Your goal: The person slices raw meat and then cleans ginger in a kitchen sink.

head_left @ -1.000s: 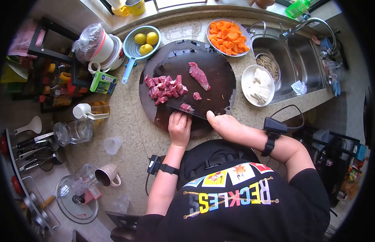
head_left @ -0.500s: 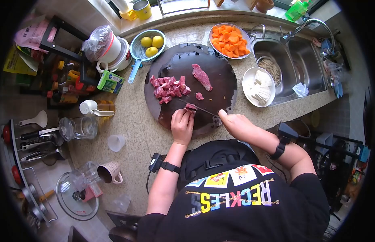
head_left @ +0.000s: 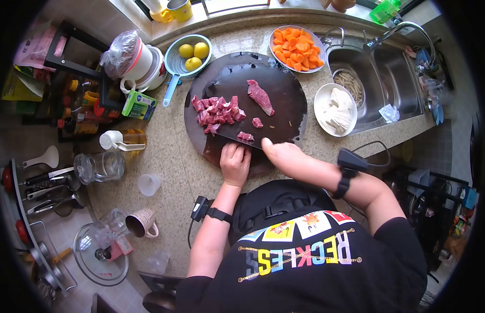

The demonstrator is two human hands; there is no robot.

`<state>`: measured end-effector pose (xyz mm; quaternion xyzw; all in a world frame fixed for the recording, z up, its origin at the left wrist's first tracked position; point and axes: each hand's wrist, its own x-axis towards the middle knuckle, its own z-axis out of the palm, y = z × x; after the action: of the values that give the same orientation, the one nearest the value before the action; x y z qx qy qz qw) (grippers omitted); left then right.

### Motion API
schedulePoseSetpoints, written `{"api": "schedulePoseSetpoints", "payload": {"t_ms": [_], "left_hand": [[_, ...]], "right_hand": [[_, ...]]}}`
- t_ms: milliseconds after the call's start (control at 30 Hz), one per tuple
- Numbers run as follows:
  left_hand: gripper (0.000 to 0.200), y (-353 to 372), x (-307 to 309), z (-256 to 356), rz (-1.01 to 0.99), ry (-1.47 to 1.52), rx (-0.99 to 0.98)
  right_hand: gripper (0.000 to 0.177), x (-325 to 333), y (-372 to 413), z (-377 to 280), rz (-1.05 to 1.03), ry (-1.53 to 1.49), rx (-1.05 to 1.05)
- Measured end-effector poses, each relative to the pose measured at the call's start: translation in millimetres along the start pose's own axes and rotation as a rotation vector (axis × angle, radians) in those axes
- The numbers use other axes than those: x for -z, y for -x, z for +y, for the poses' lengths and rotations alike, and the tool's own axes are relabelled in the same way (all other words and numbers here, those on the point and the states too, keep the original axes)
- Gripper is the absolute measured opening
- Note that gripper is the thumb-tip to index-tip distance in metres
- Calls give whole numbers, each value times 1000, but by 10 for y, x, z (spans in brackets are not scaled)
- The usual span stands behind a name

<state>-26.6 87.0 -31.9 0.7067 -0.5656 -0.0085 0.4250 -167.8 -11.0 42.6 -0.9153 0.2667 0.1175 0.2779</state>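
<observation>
My right hand [head_left: 282, 155] is closed on the handle of a knife [head_left: 236, 137], whose dark blade points left across the round dark cutting board [head_left: 206, 145]. Behind the blade, my left hand [head_left: 235, 163] has its fingers bent and pressed together on a piece of raw meat, mostly hidden by the fingers. A small cut piece of meat [head_left: 245, 136] lies just past the blade. Farther off on the board are a heap of red meat chunks [head_left: 219, 112], a longer strip of meat [head_left: 260, 98] and one small cube of meat [head_left: 257, 122].
A plate of carrot chunks [head_left: 297, 49] stands behind the board. To the right are a white bowl with pale food [head_left: 335, 110] and the double sink [head_left: 378, 88]. A blue strainer [head_left: 175, 60] with yellow-green fruit, an oil jug [head_left: 122, 140] and a mug [head_left: 142, 224] stand left.
The knife and my right hand have moved left and toward me. The small meat piece now lies apart from my left fingers, beyond the blade. My left hand has barely moved.
</observation>
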Motion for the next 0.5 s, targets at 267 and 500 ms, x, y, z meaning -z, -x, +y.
{"api": "schedulePoseSetpoints", "payload": {"t_ms": [267,500], "left_hand": [[18,4,70,12,-26,28,7],[20,37,219,114,46,21,25]], "right_hand": [[13,14,149,157,20,-19,54],[15,121,275,212,73,-74,-21]]}}
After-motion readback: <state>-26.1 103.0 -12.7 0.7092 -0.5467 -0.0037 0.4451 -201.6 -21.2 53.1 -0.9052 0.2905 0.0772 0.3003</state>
